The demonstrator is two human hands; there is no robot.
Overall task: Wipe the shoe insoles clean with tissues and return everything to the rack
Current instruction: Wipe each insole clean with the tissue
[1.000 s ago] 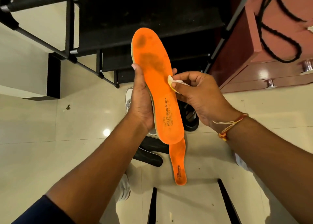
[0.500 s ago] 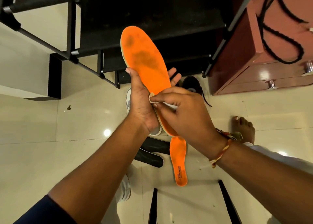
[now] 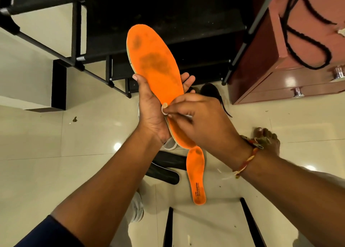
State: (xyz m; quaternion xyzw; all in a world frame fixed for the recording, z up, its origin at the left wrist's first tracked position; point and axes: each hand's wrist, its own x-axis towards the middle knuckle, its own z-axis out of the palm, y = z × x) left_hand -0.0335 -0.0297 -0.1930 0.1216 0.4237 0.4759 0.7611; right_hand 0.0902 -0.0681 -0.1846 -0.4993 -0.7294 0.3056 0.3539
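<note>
Hands are working close together: I have the left hand [image 3: 152,114] wrapped round the waist of the orange insole [image 3: 155,59], thumb on the near edge and fingertips showing past the far edge, so the stained face tilts up toward me and is braced from behind. The right hand [image 3: 203,123] pinches a small folded tissue [image 3: 164,110] between thumb and forefinger and presses it to the insole's middle, just beside the left thumb. That backing, I judge, lets me rub hard without the foam bending. Dark smudges across the forefoot tell me the wiping is far from done. Below, on the tiled floor [image 3: 46,162], its orange twin [image 3: 197,175] lies beside black insoles [image 3: 164,170], within reach for their turn. Beyond stands the black rack [image 3: 149,13], where everything must go back.
</note>
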